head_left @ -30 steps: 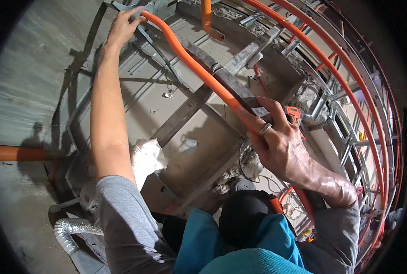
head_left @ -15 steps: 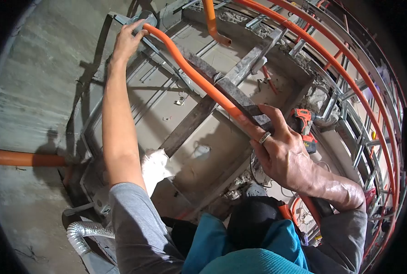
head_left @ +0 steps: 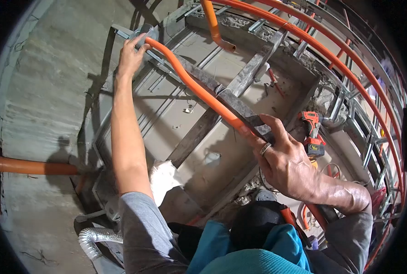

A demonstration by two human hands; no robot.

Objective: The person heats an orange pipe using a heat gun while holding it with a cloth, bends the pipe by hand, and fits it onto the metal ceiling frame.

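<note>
A long orange conduit pipe [head_left: 198,89] with a slight bend near its far end runs diagonally between my hands. My left hand [head_left: 132,57] is closed at the far end, its thumb and fingers pinching the pipe beside a grey box-like fitting [head_left: 151,33] on a metal channel. Nearer to me, my right hand [head_left: 288,166], with a ring on one finger, wraps round the pipe; part of the pipe is hidden by the palm. Close below the pipe lies a dark steel beam [head_left: 240,106].
An orange-and-black cordless drill [head_left: 312,130] lies right of my right hand. Orange conduits [head_left: 331,57] curve along metal framing at the right. A wide orange pipe [head_left: 36,165] leaves the concrete wall [head_left: 43,105] at left, above a foil duct [head_left: 91,239]. An open-ended orange pipe [head_left: 212,25] hangs at the top.
The whole view has shifted slightly, so the scene sits a little lower and further right. Both hands keep hold of the orange pipe in nearly the same position.
</note>
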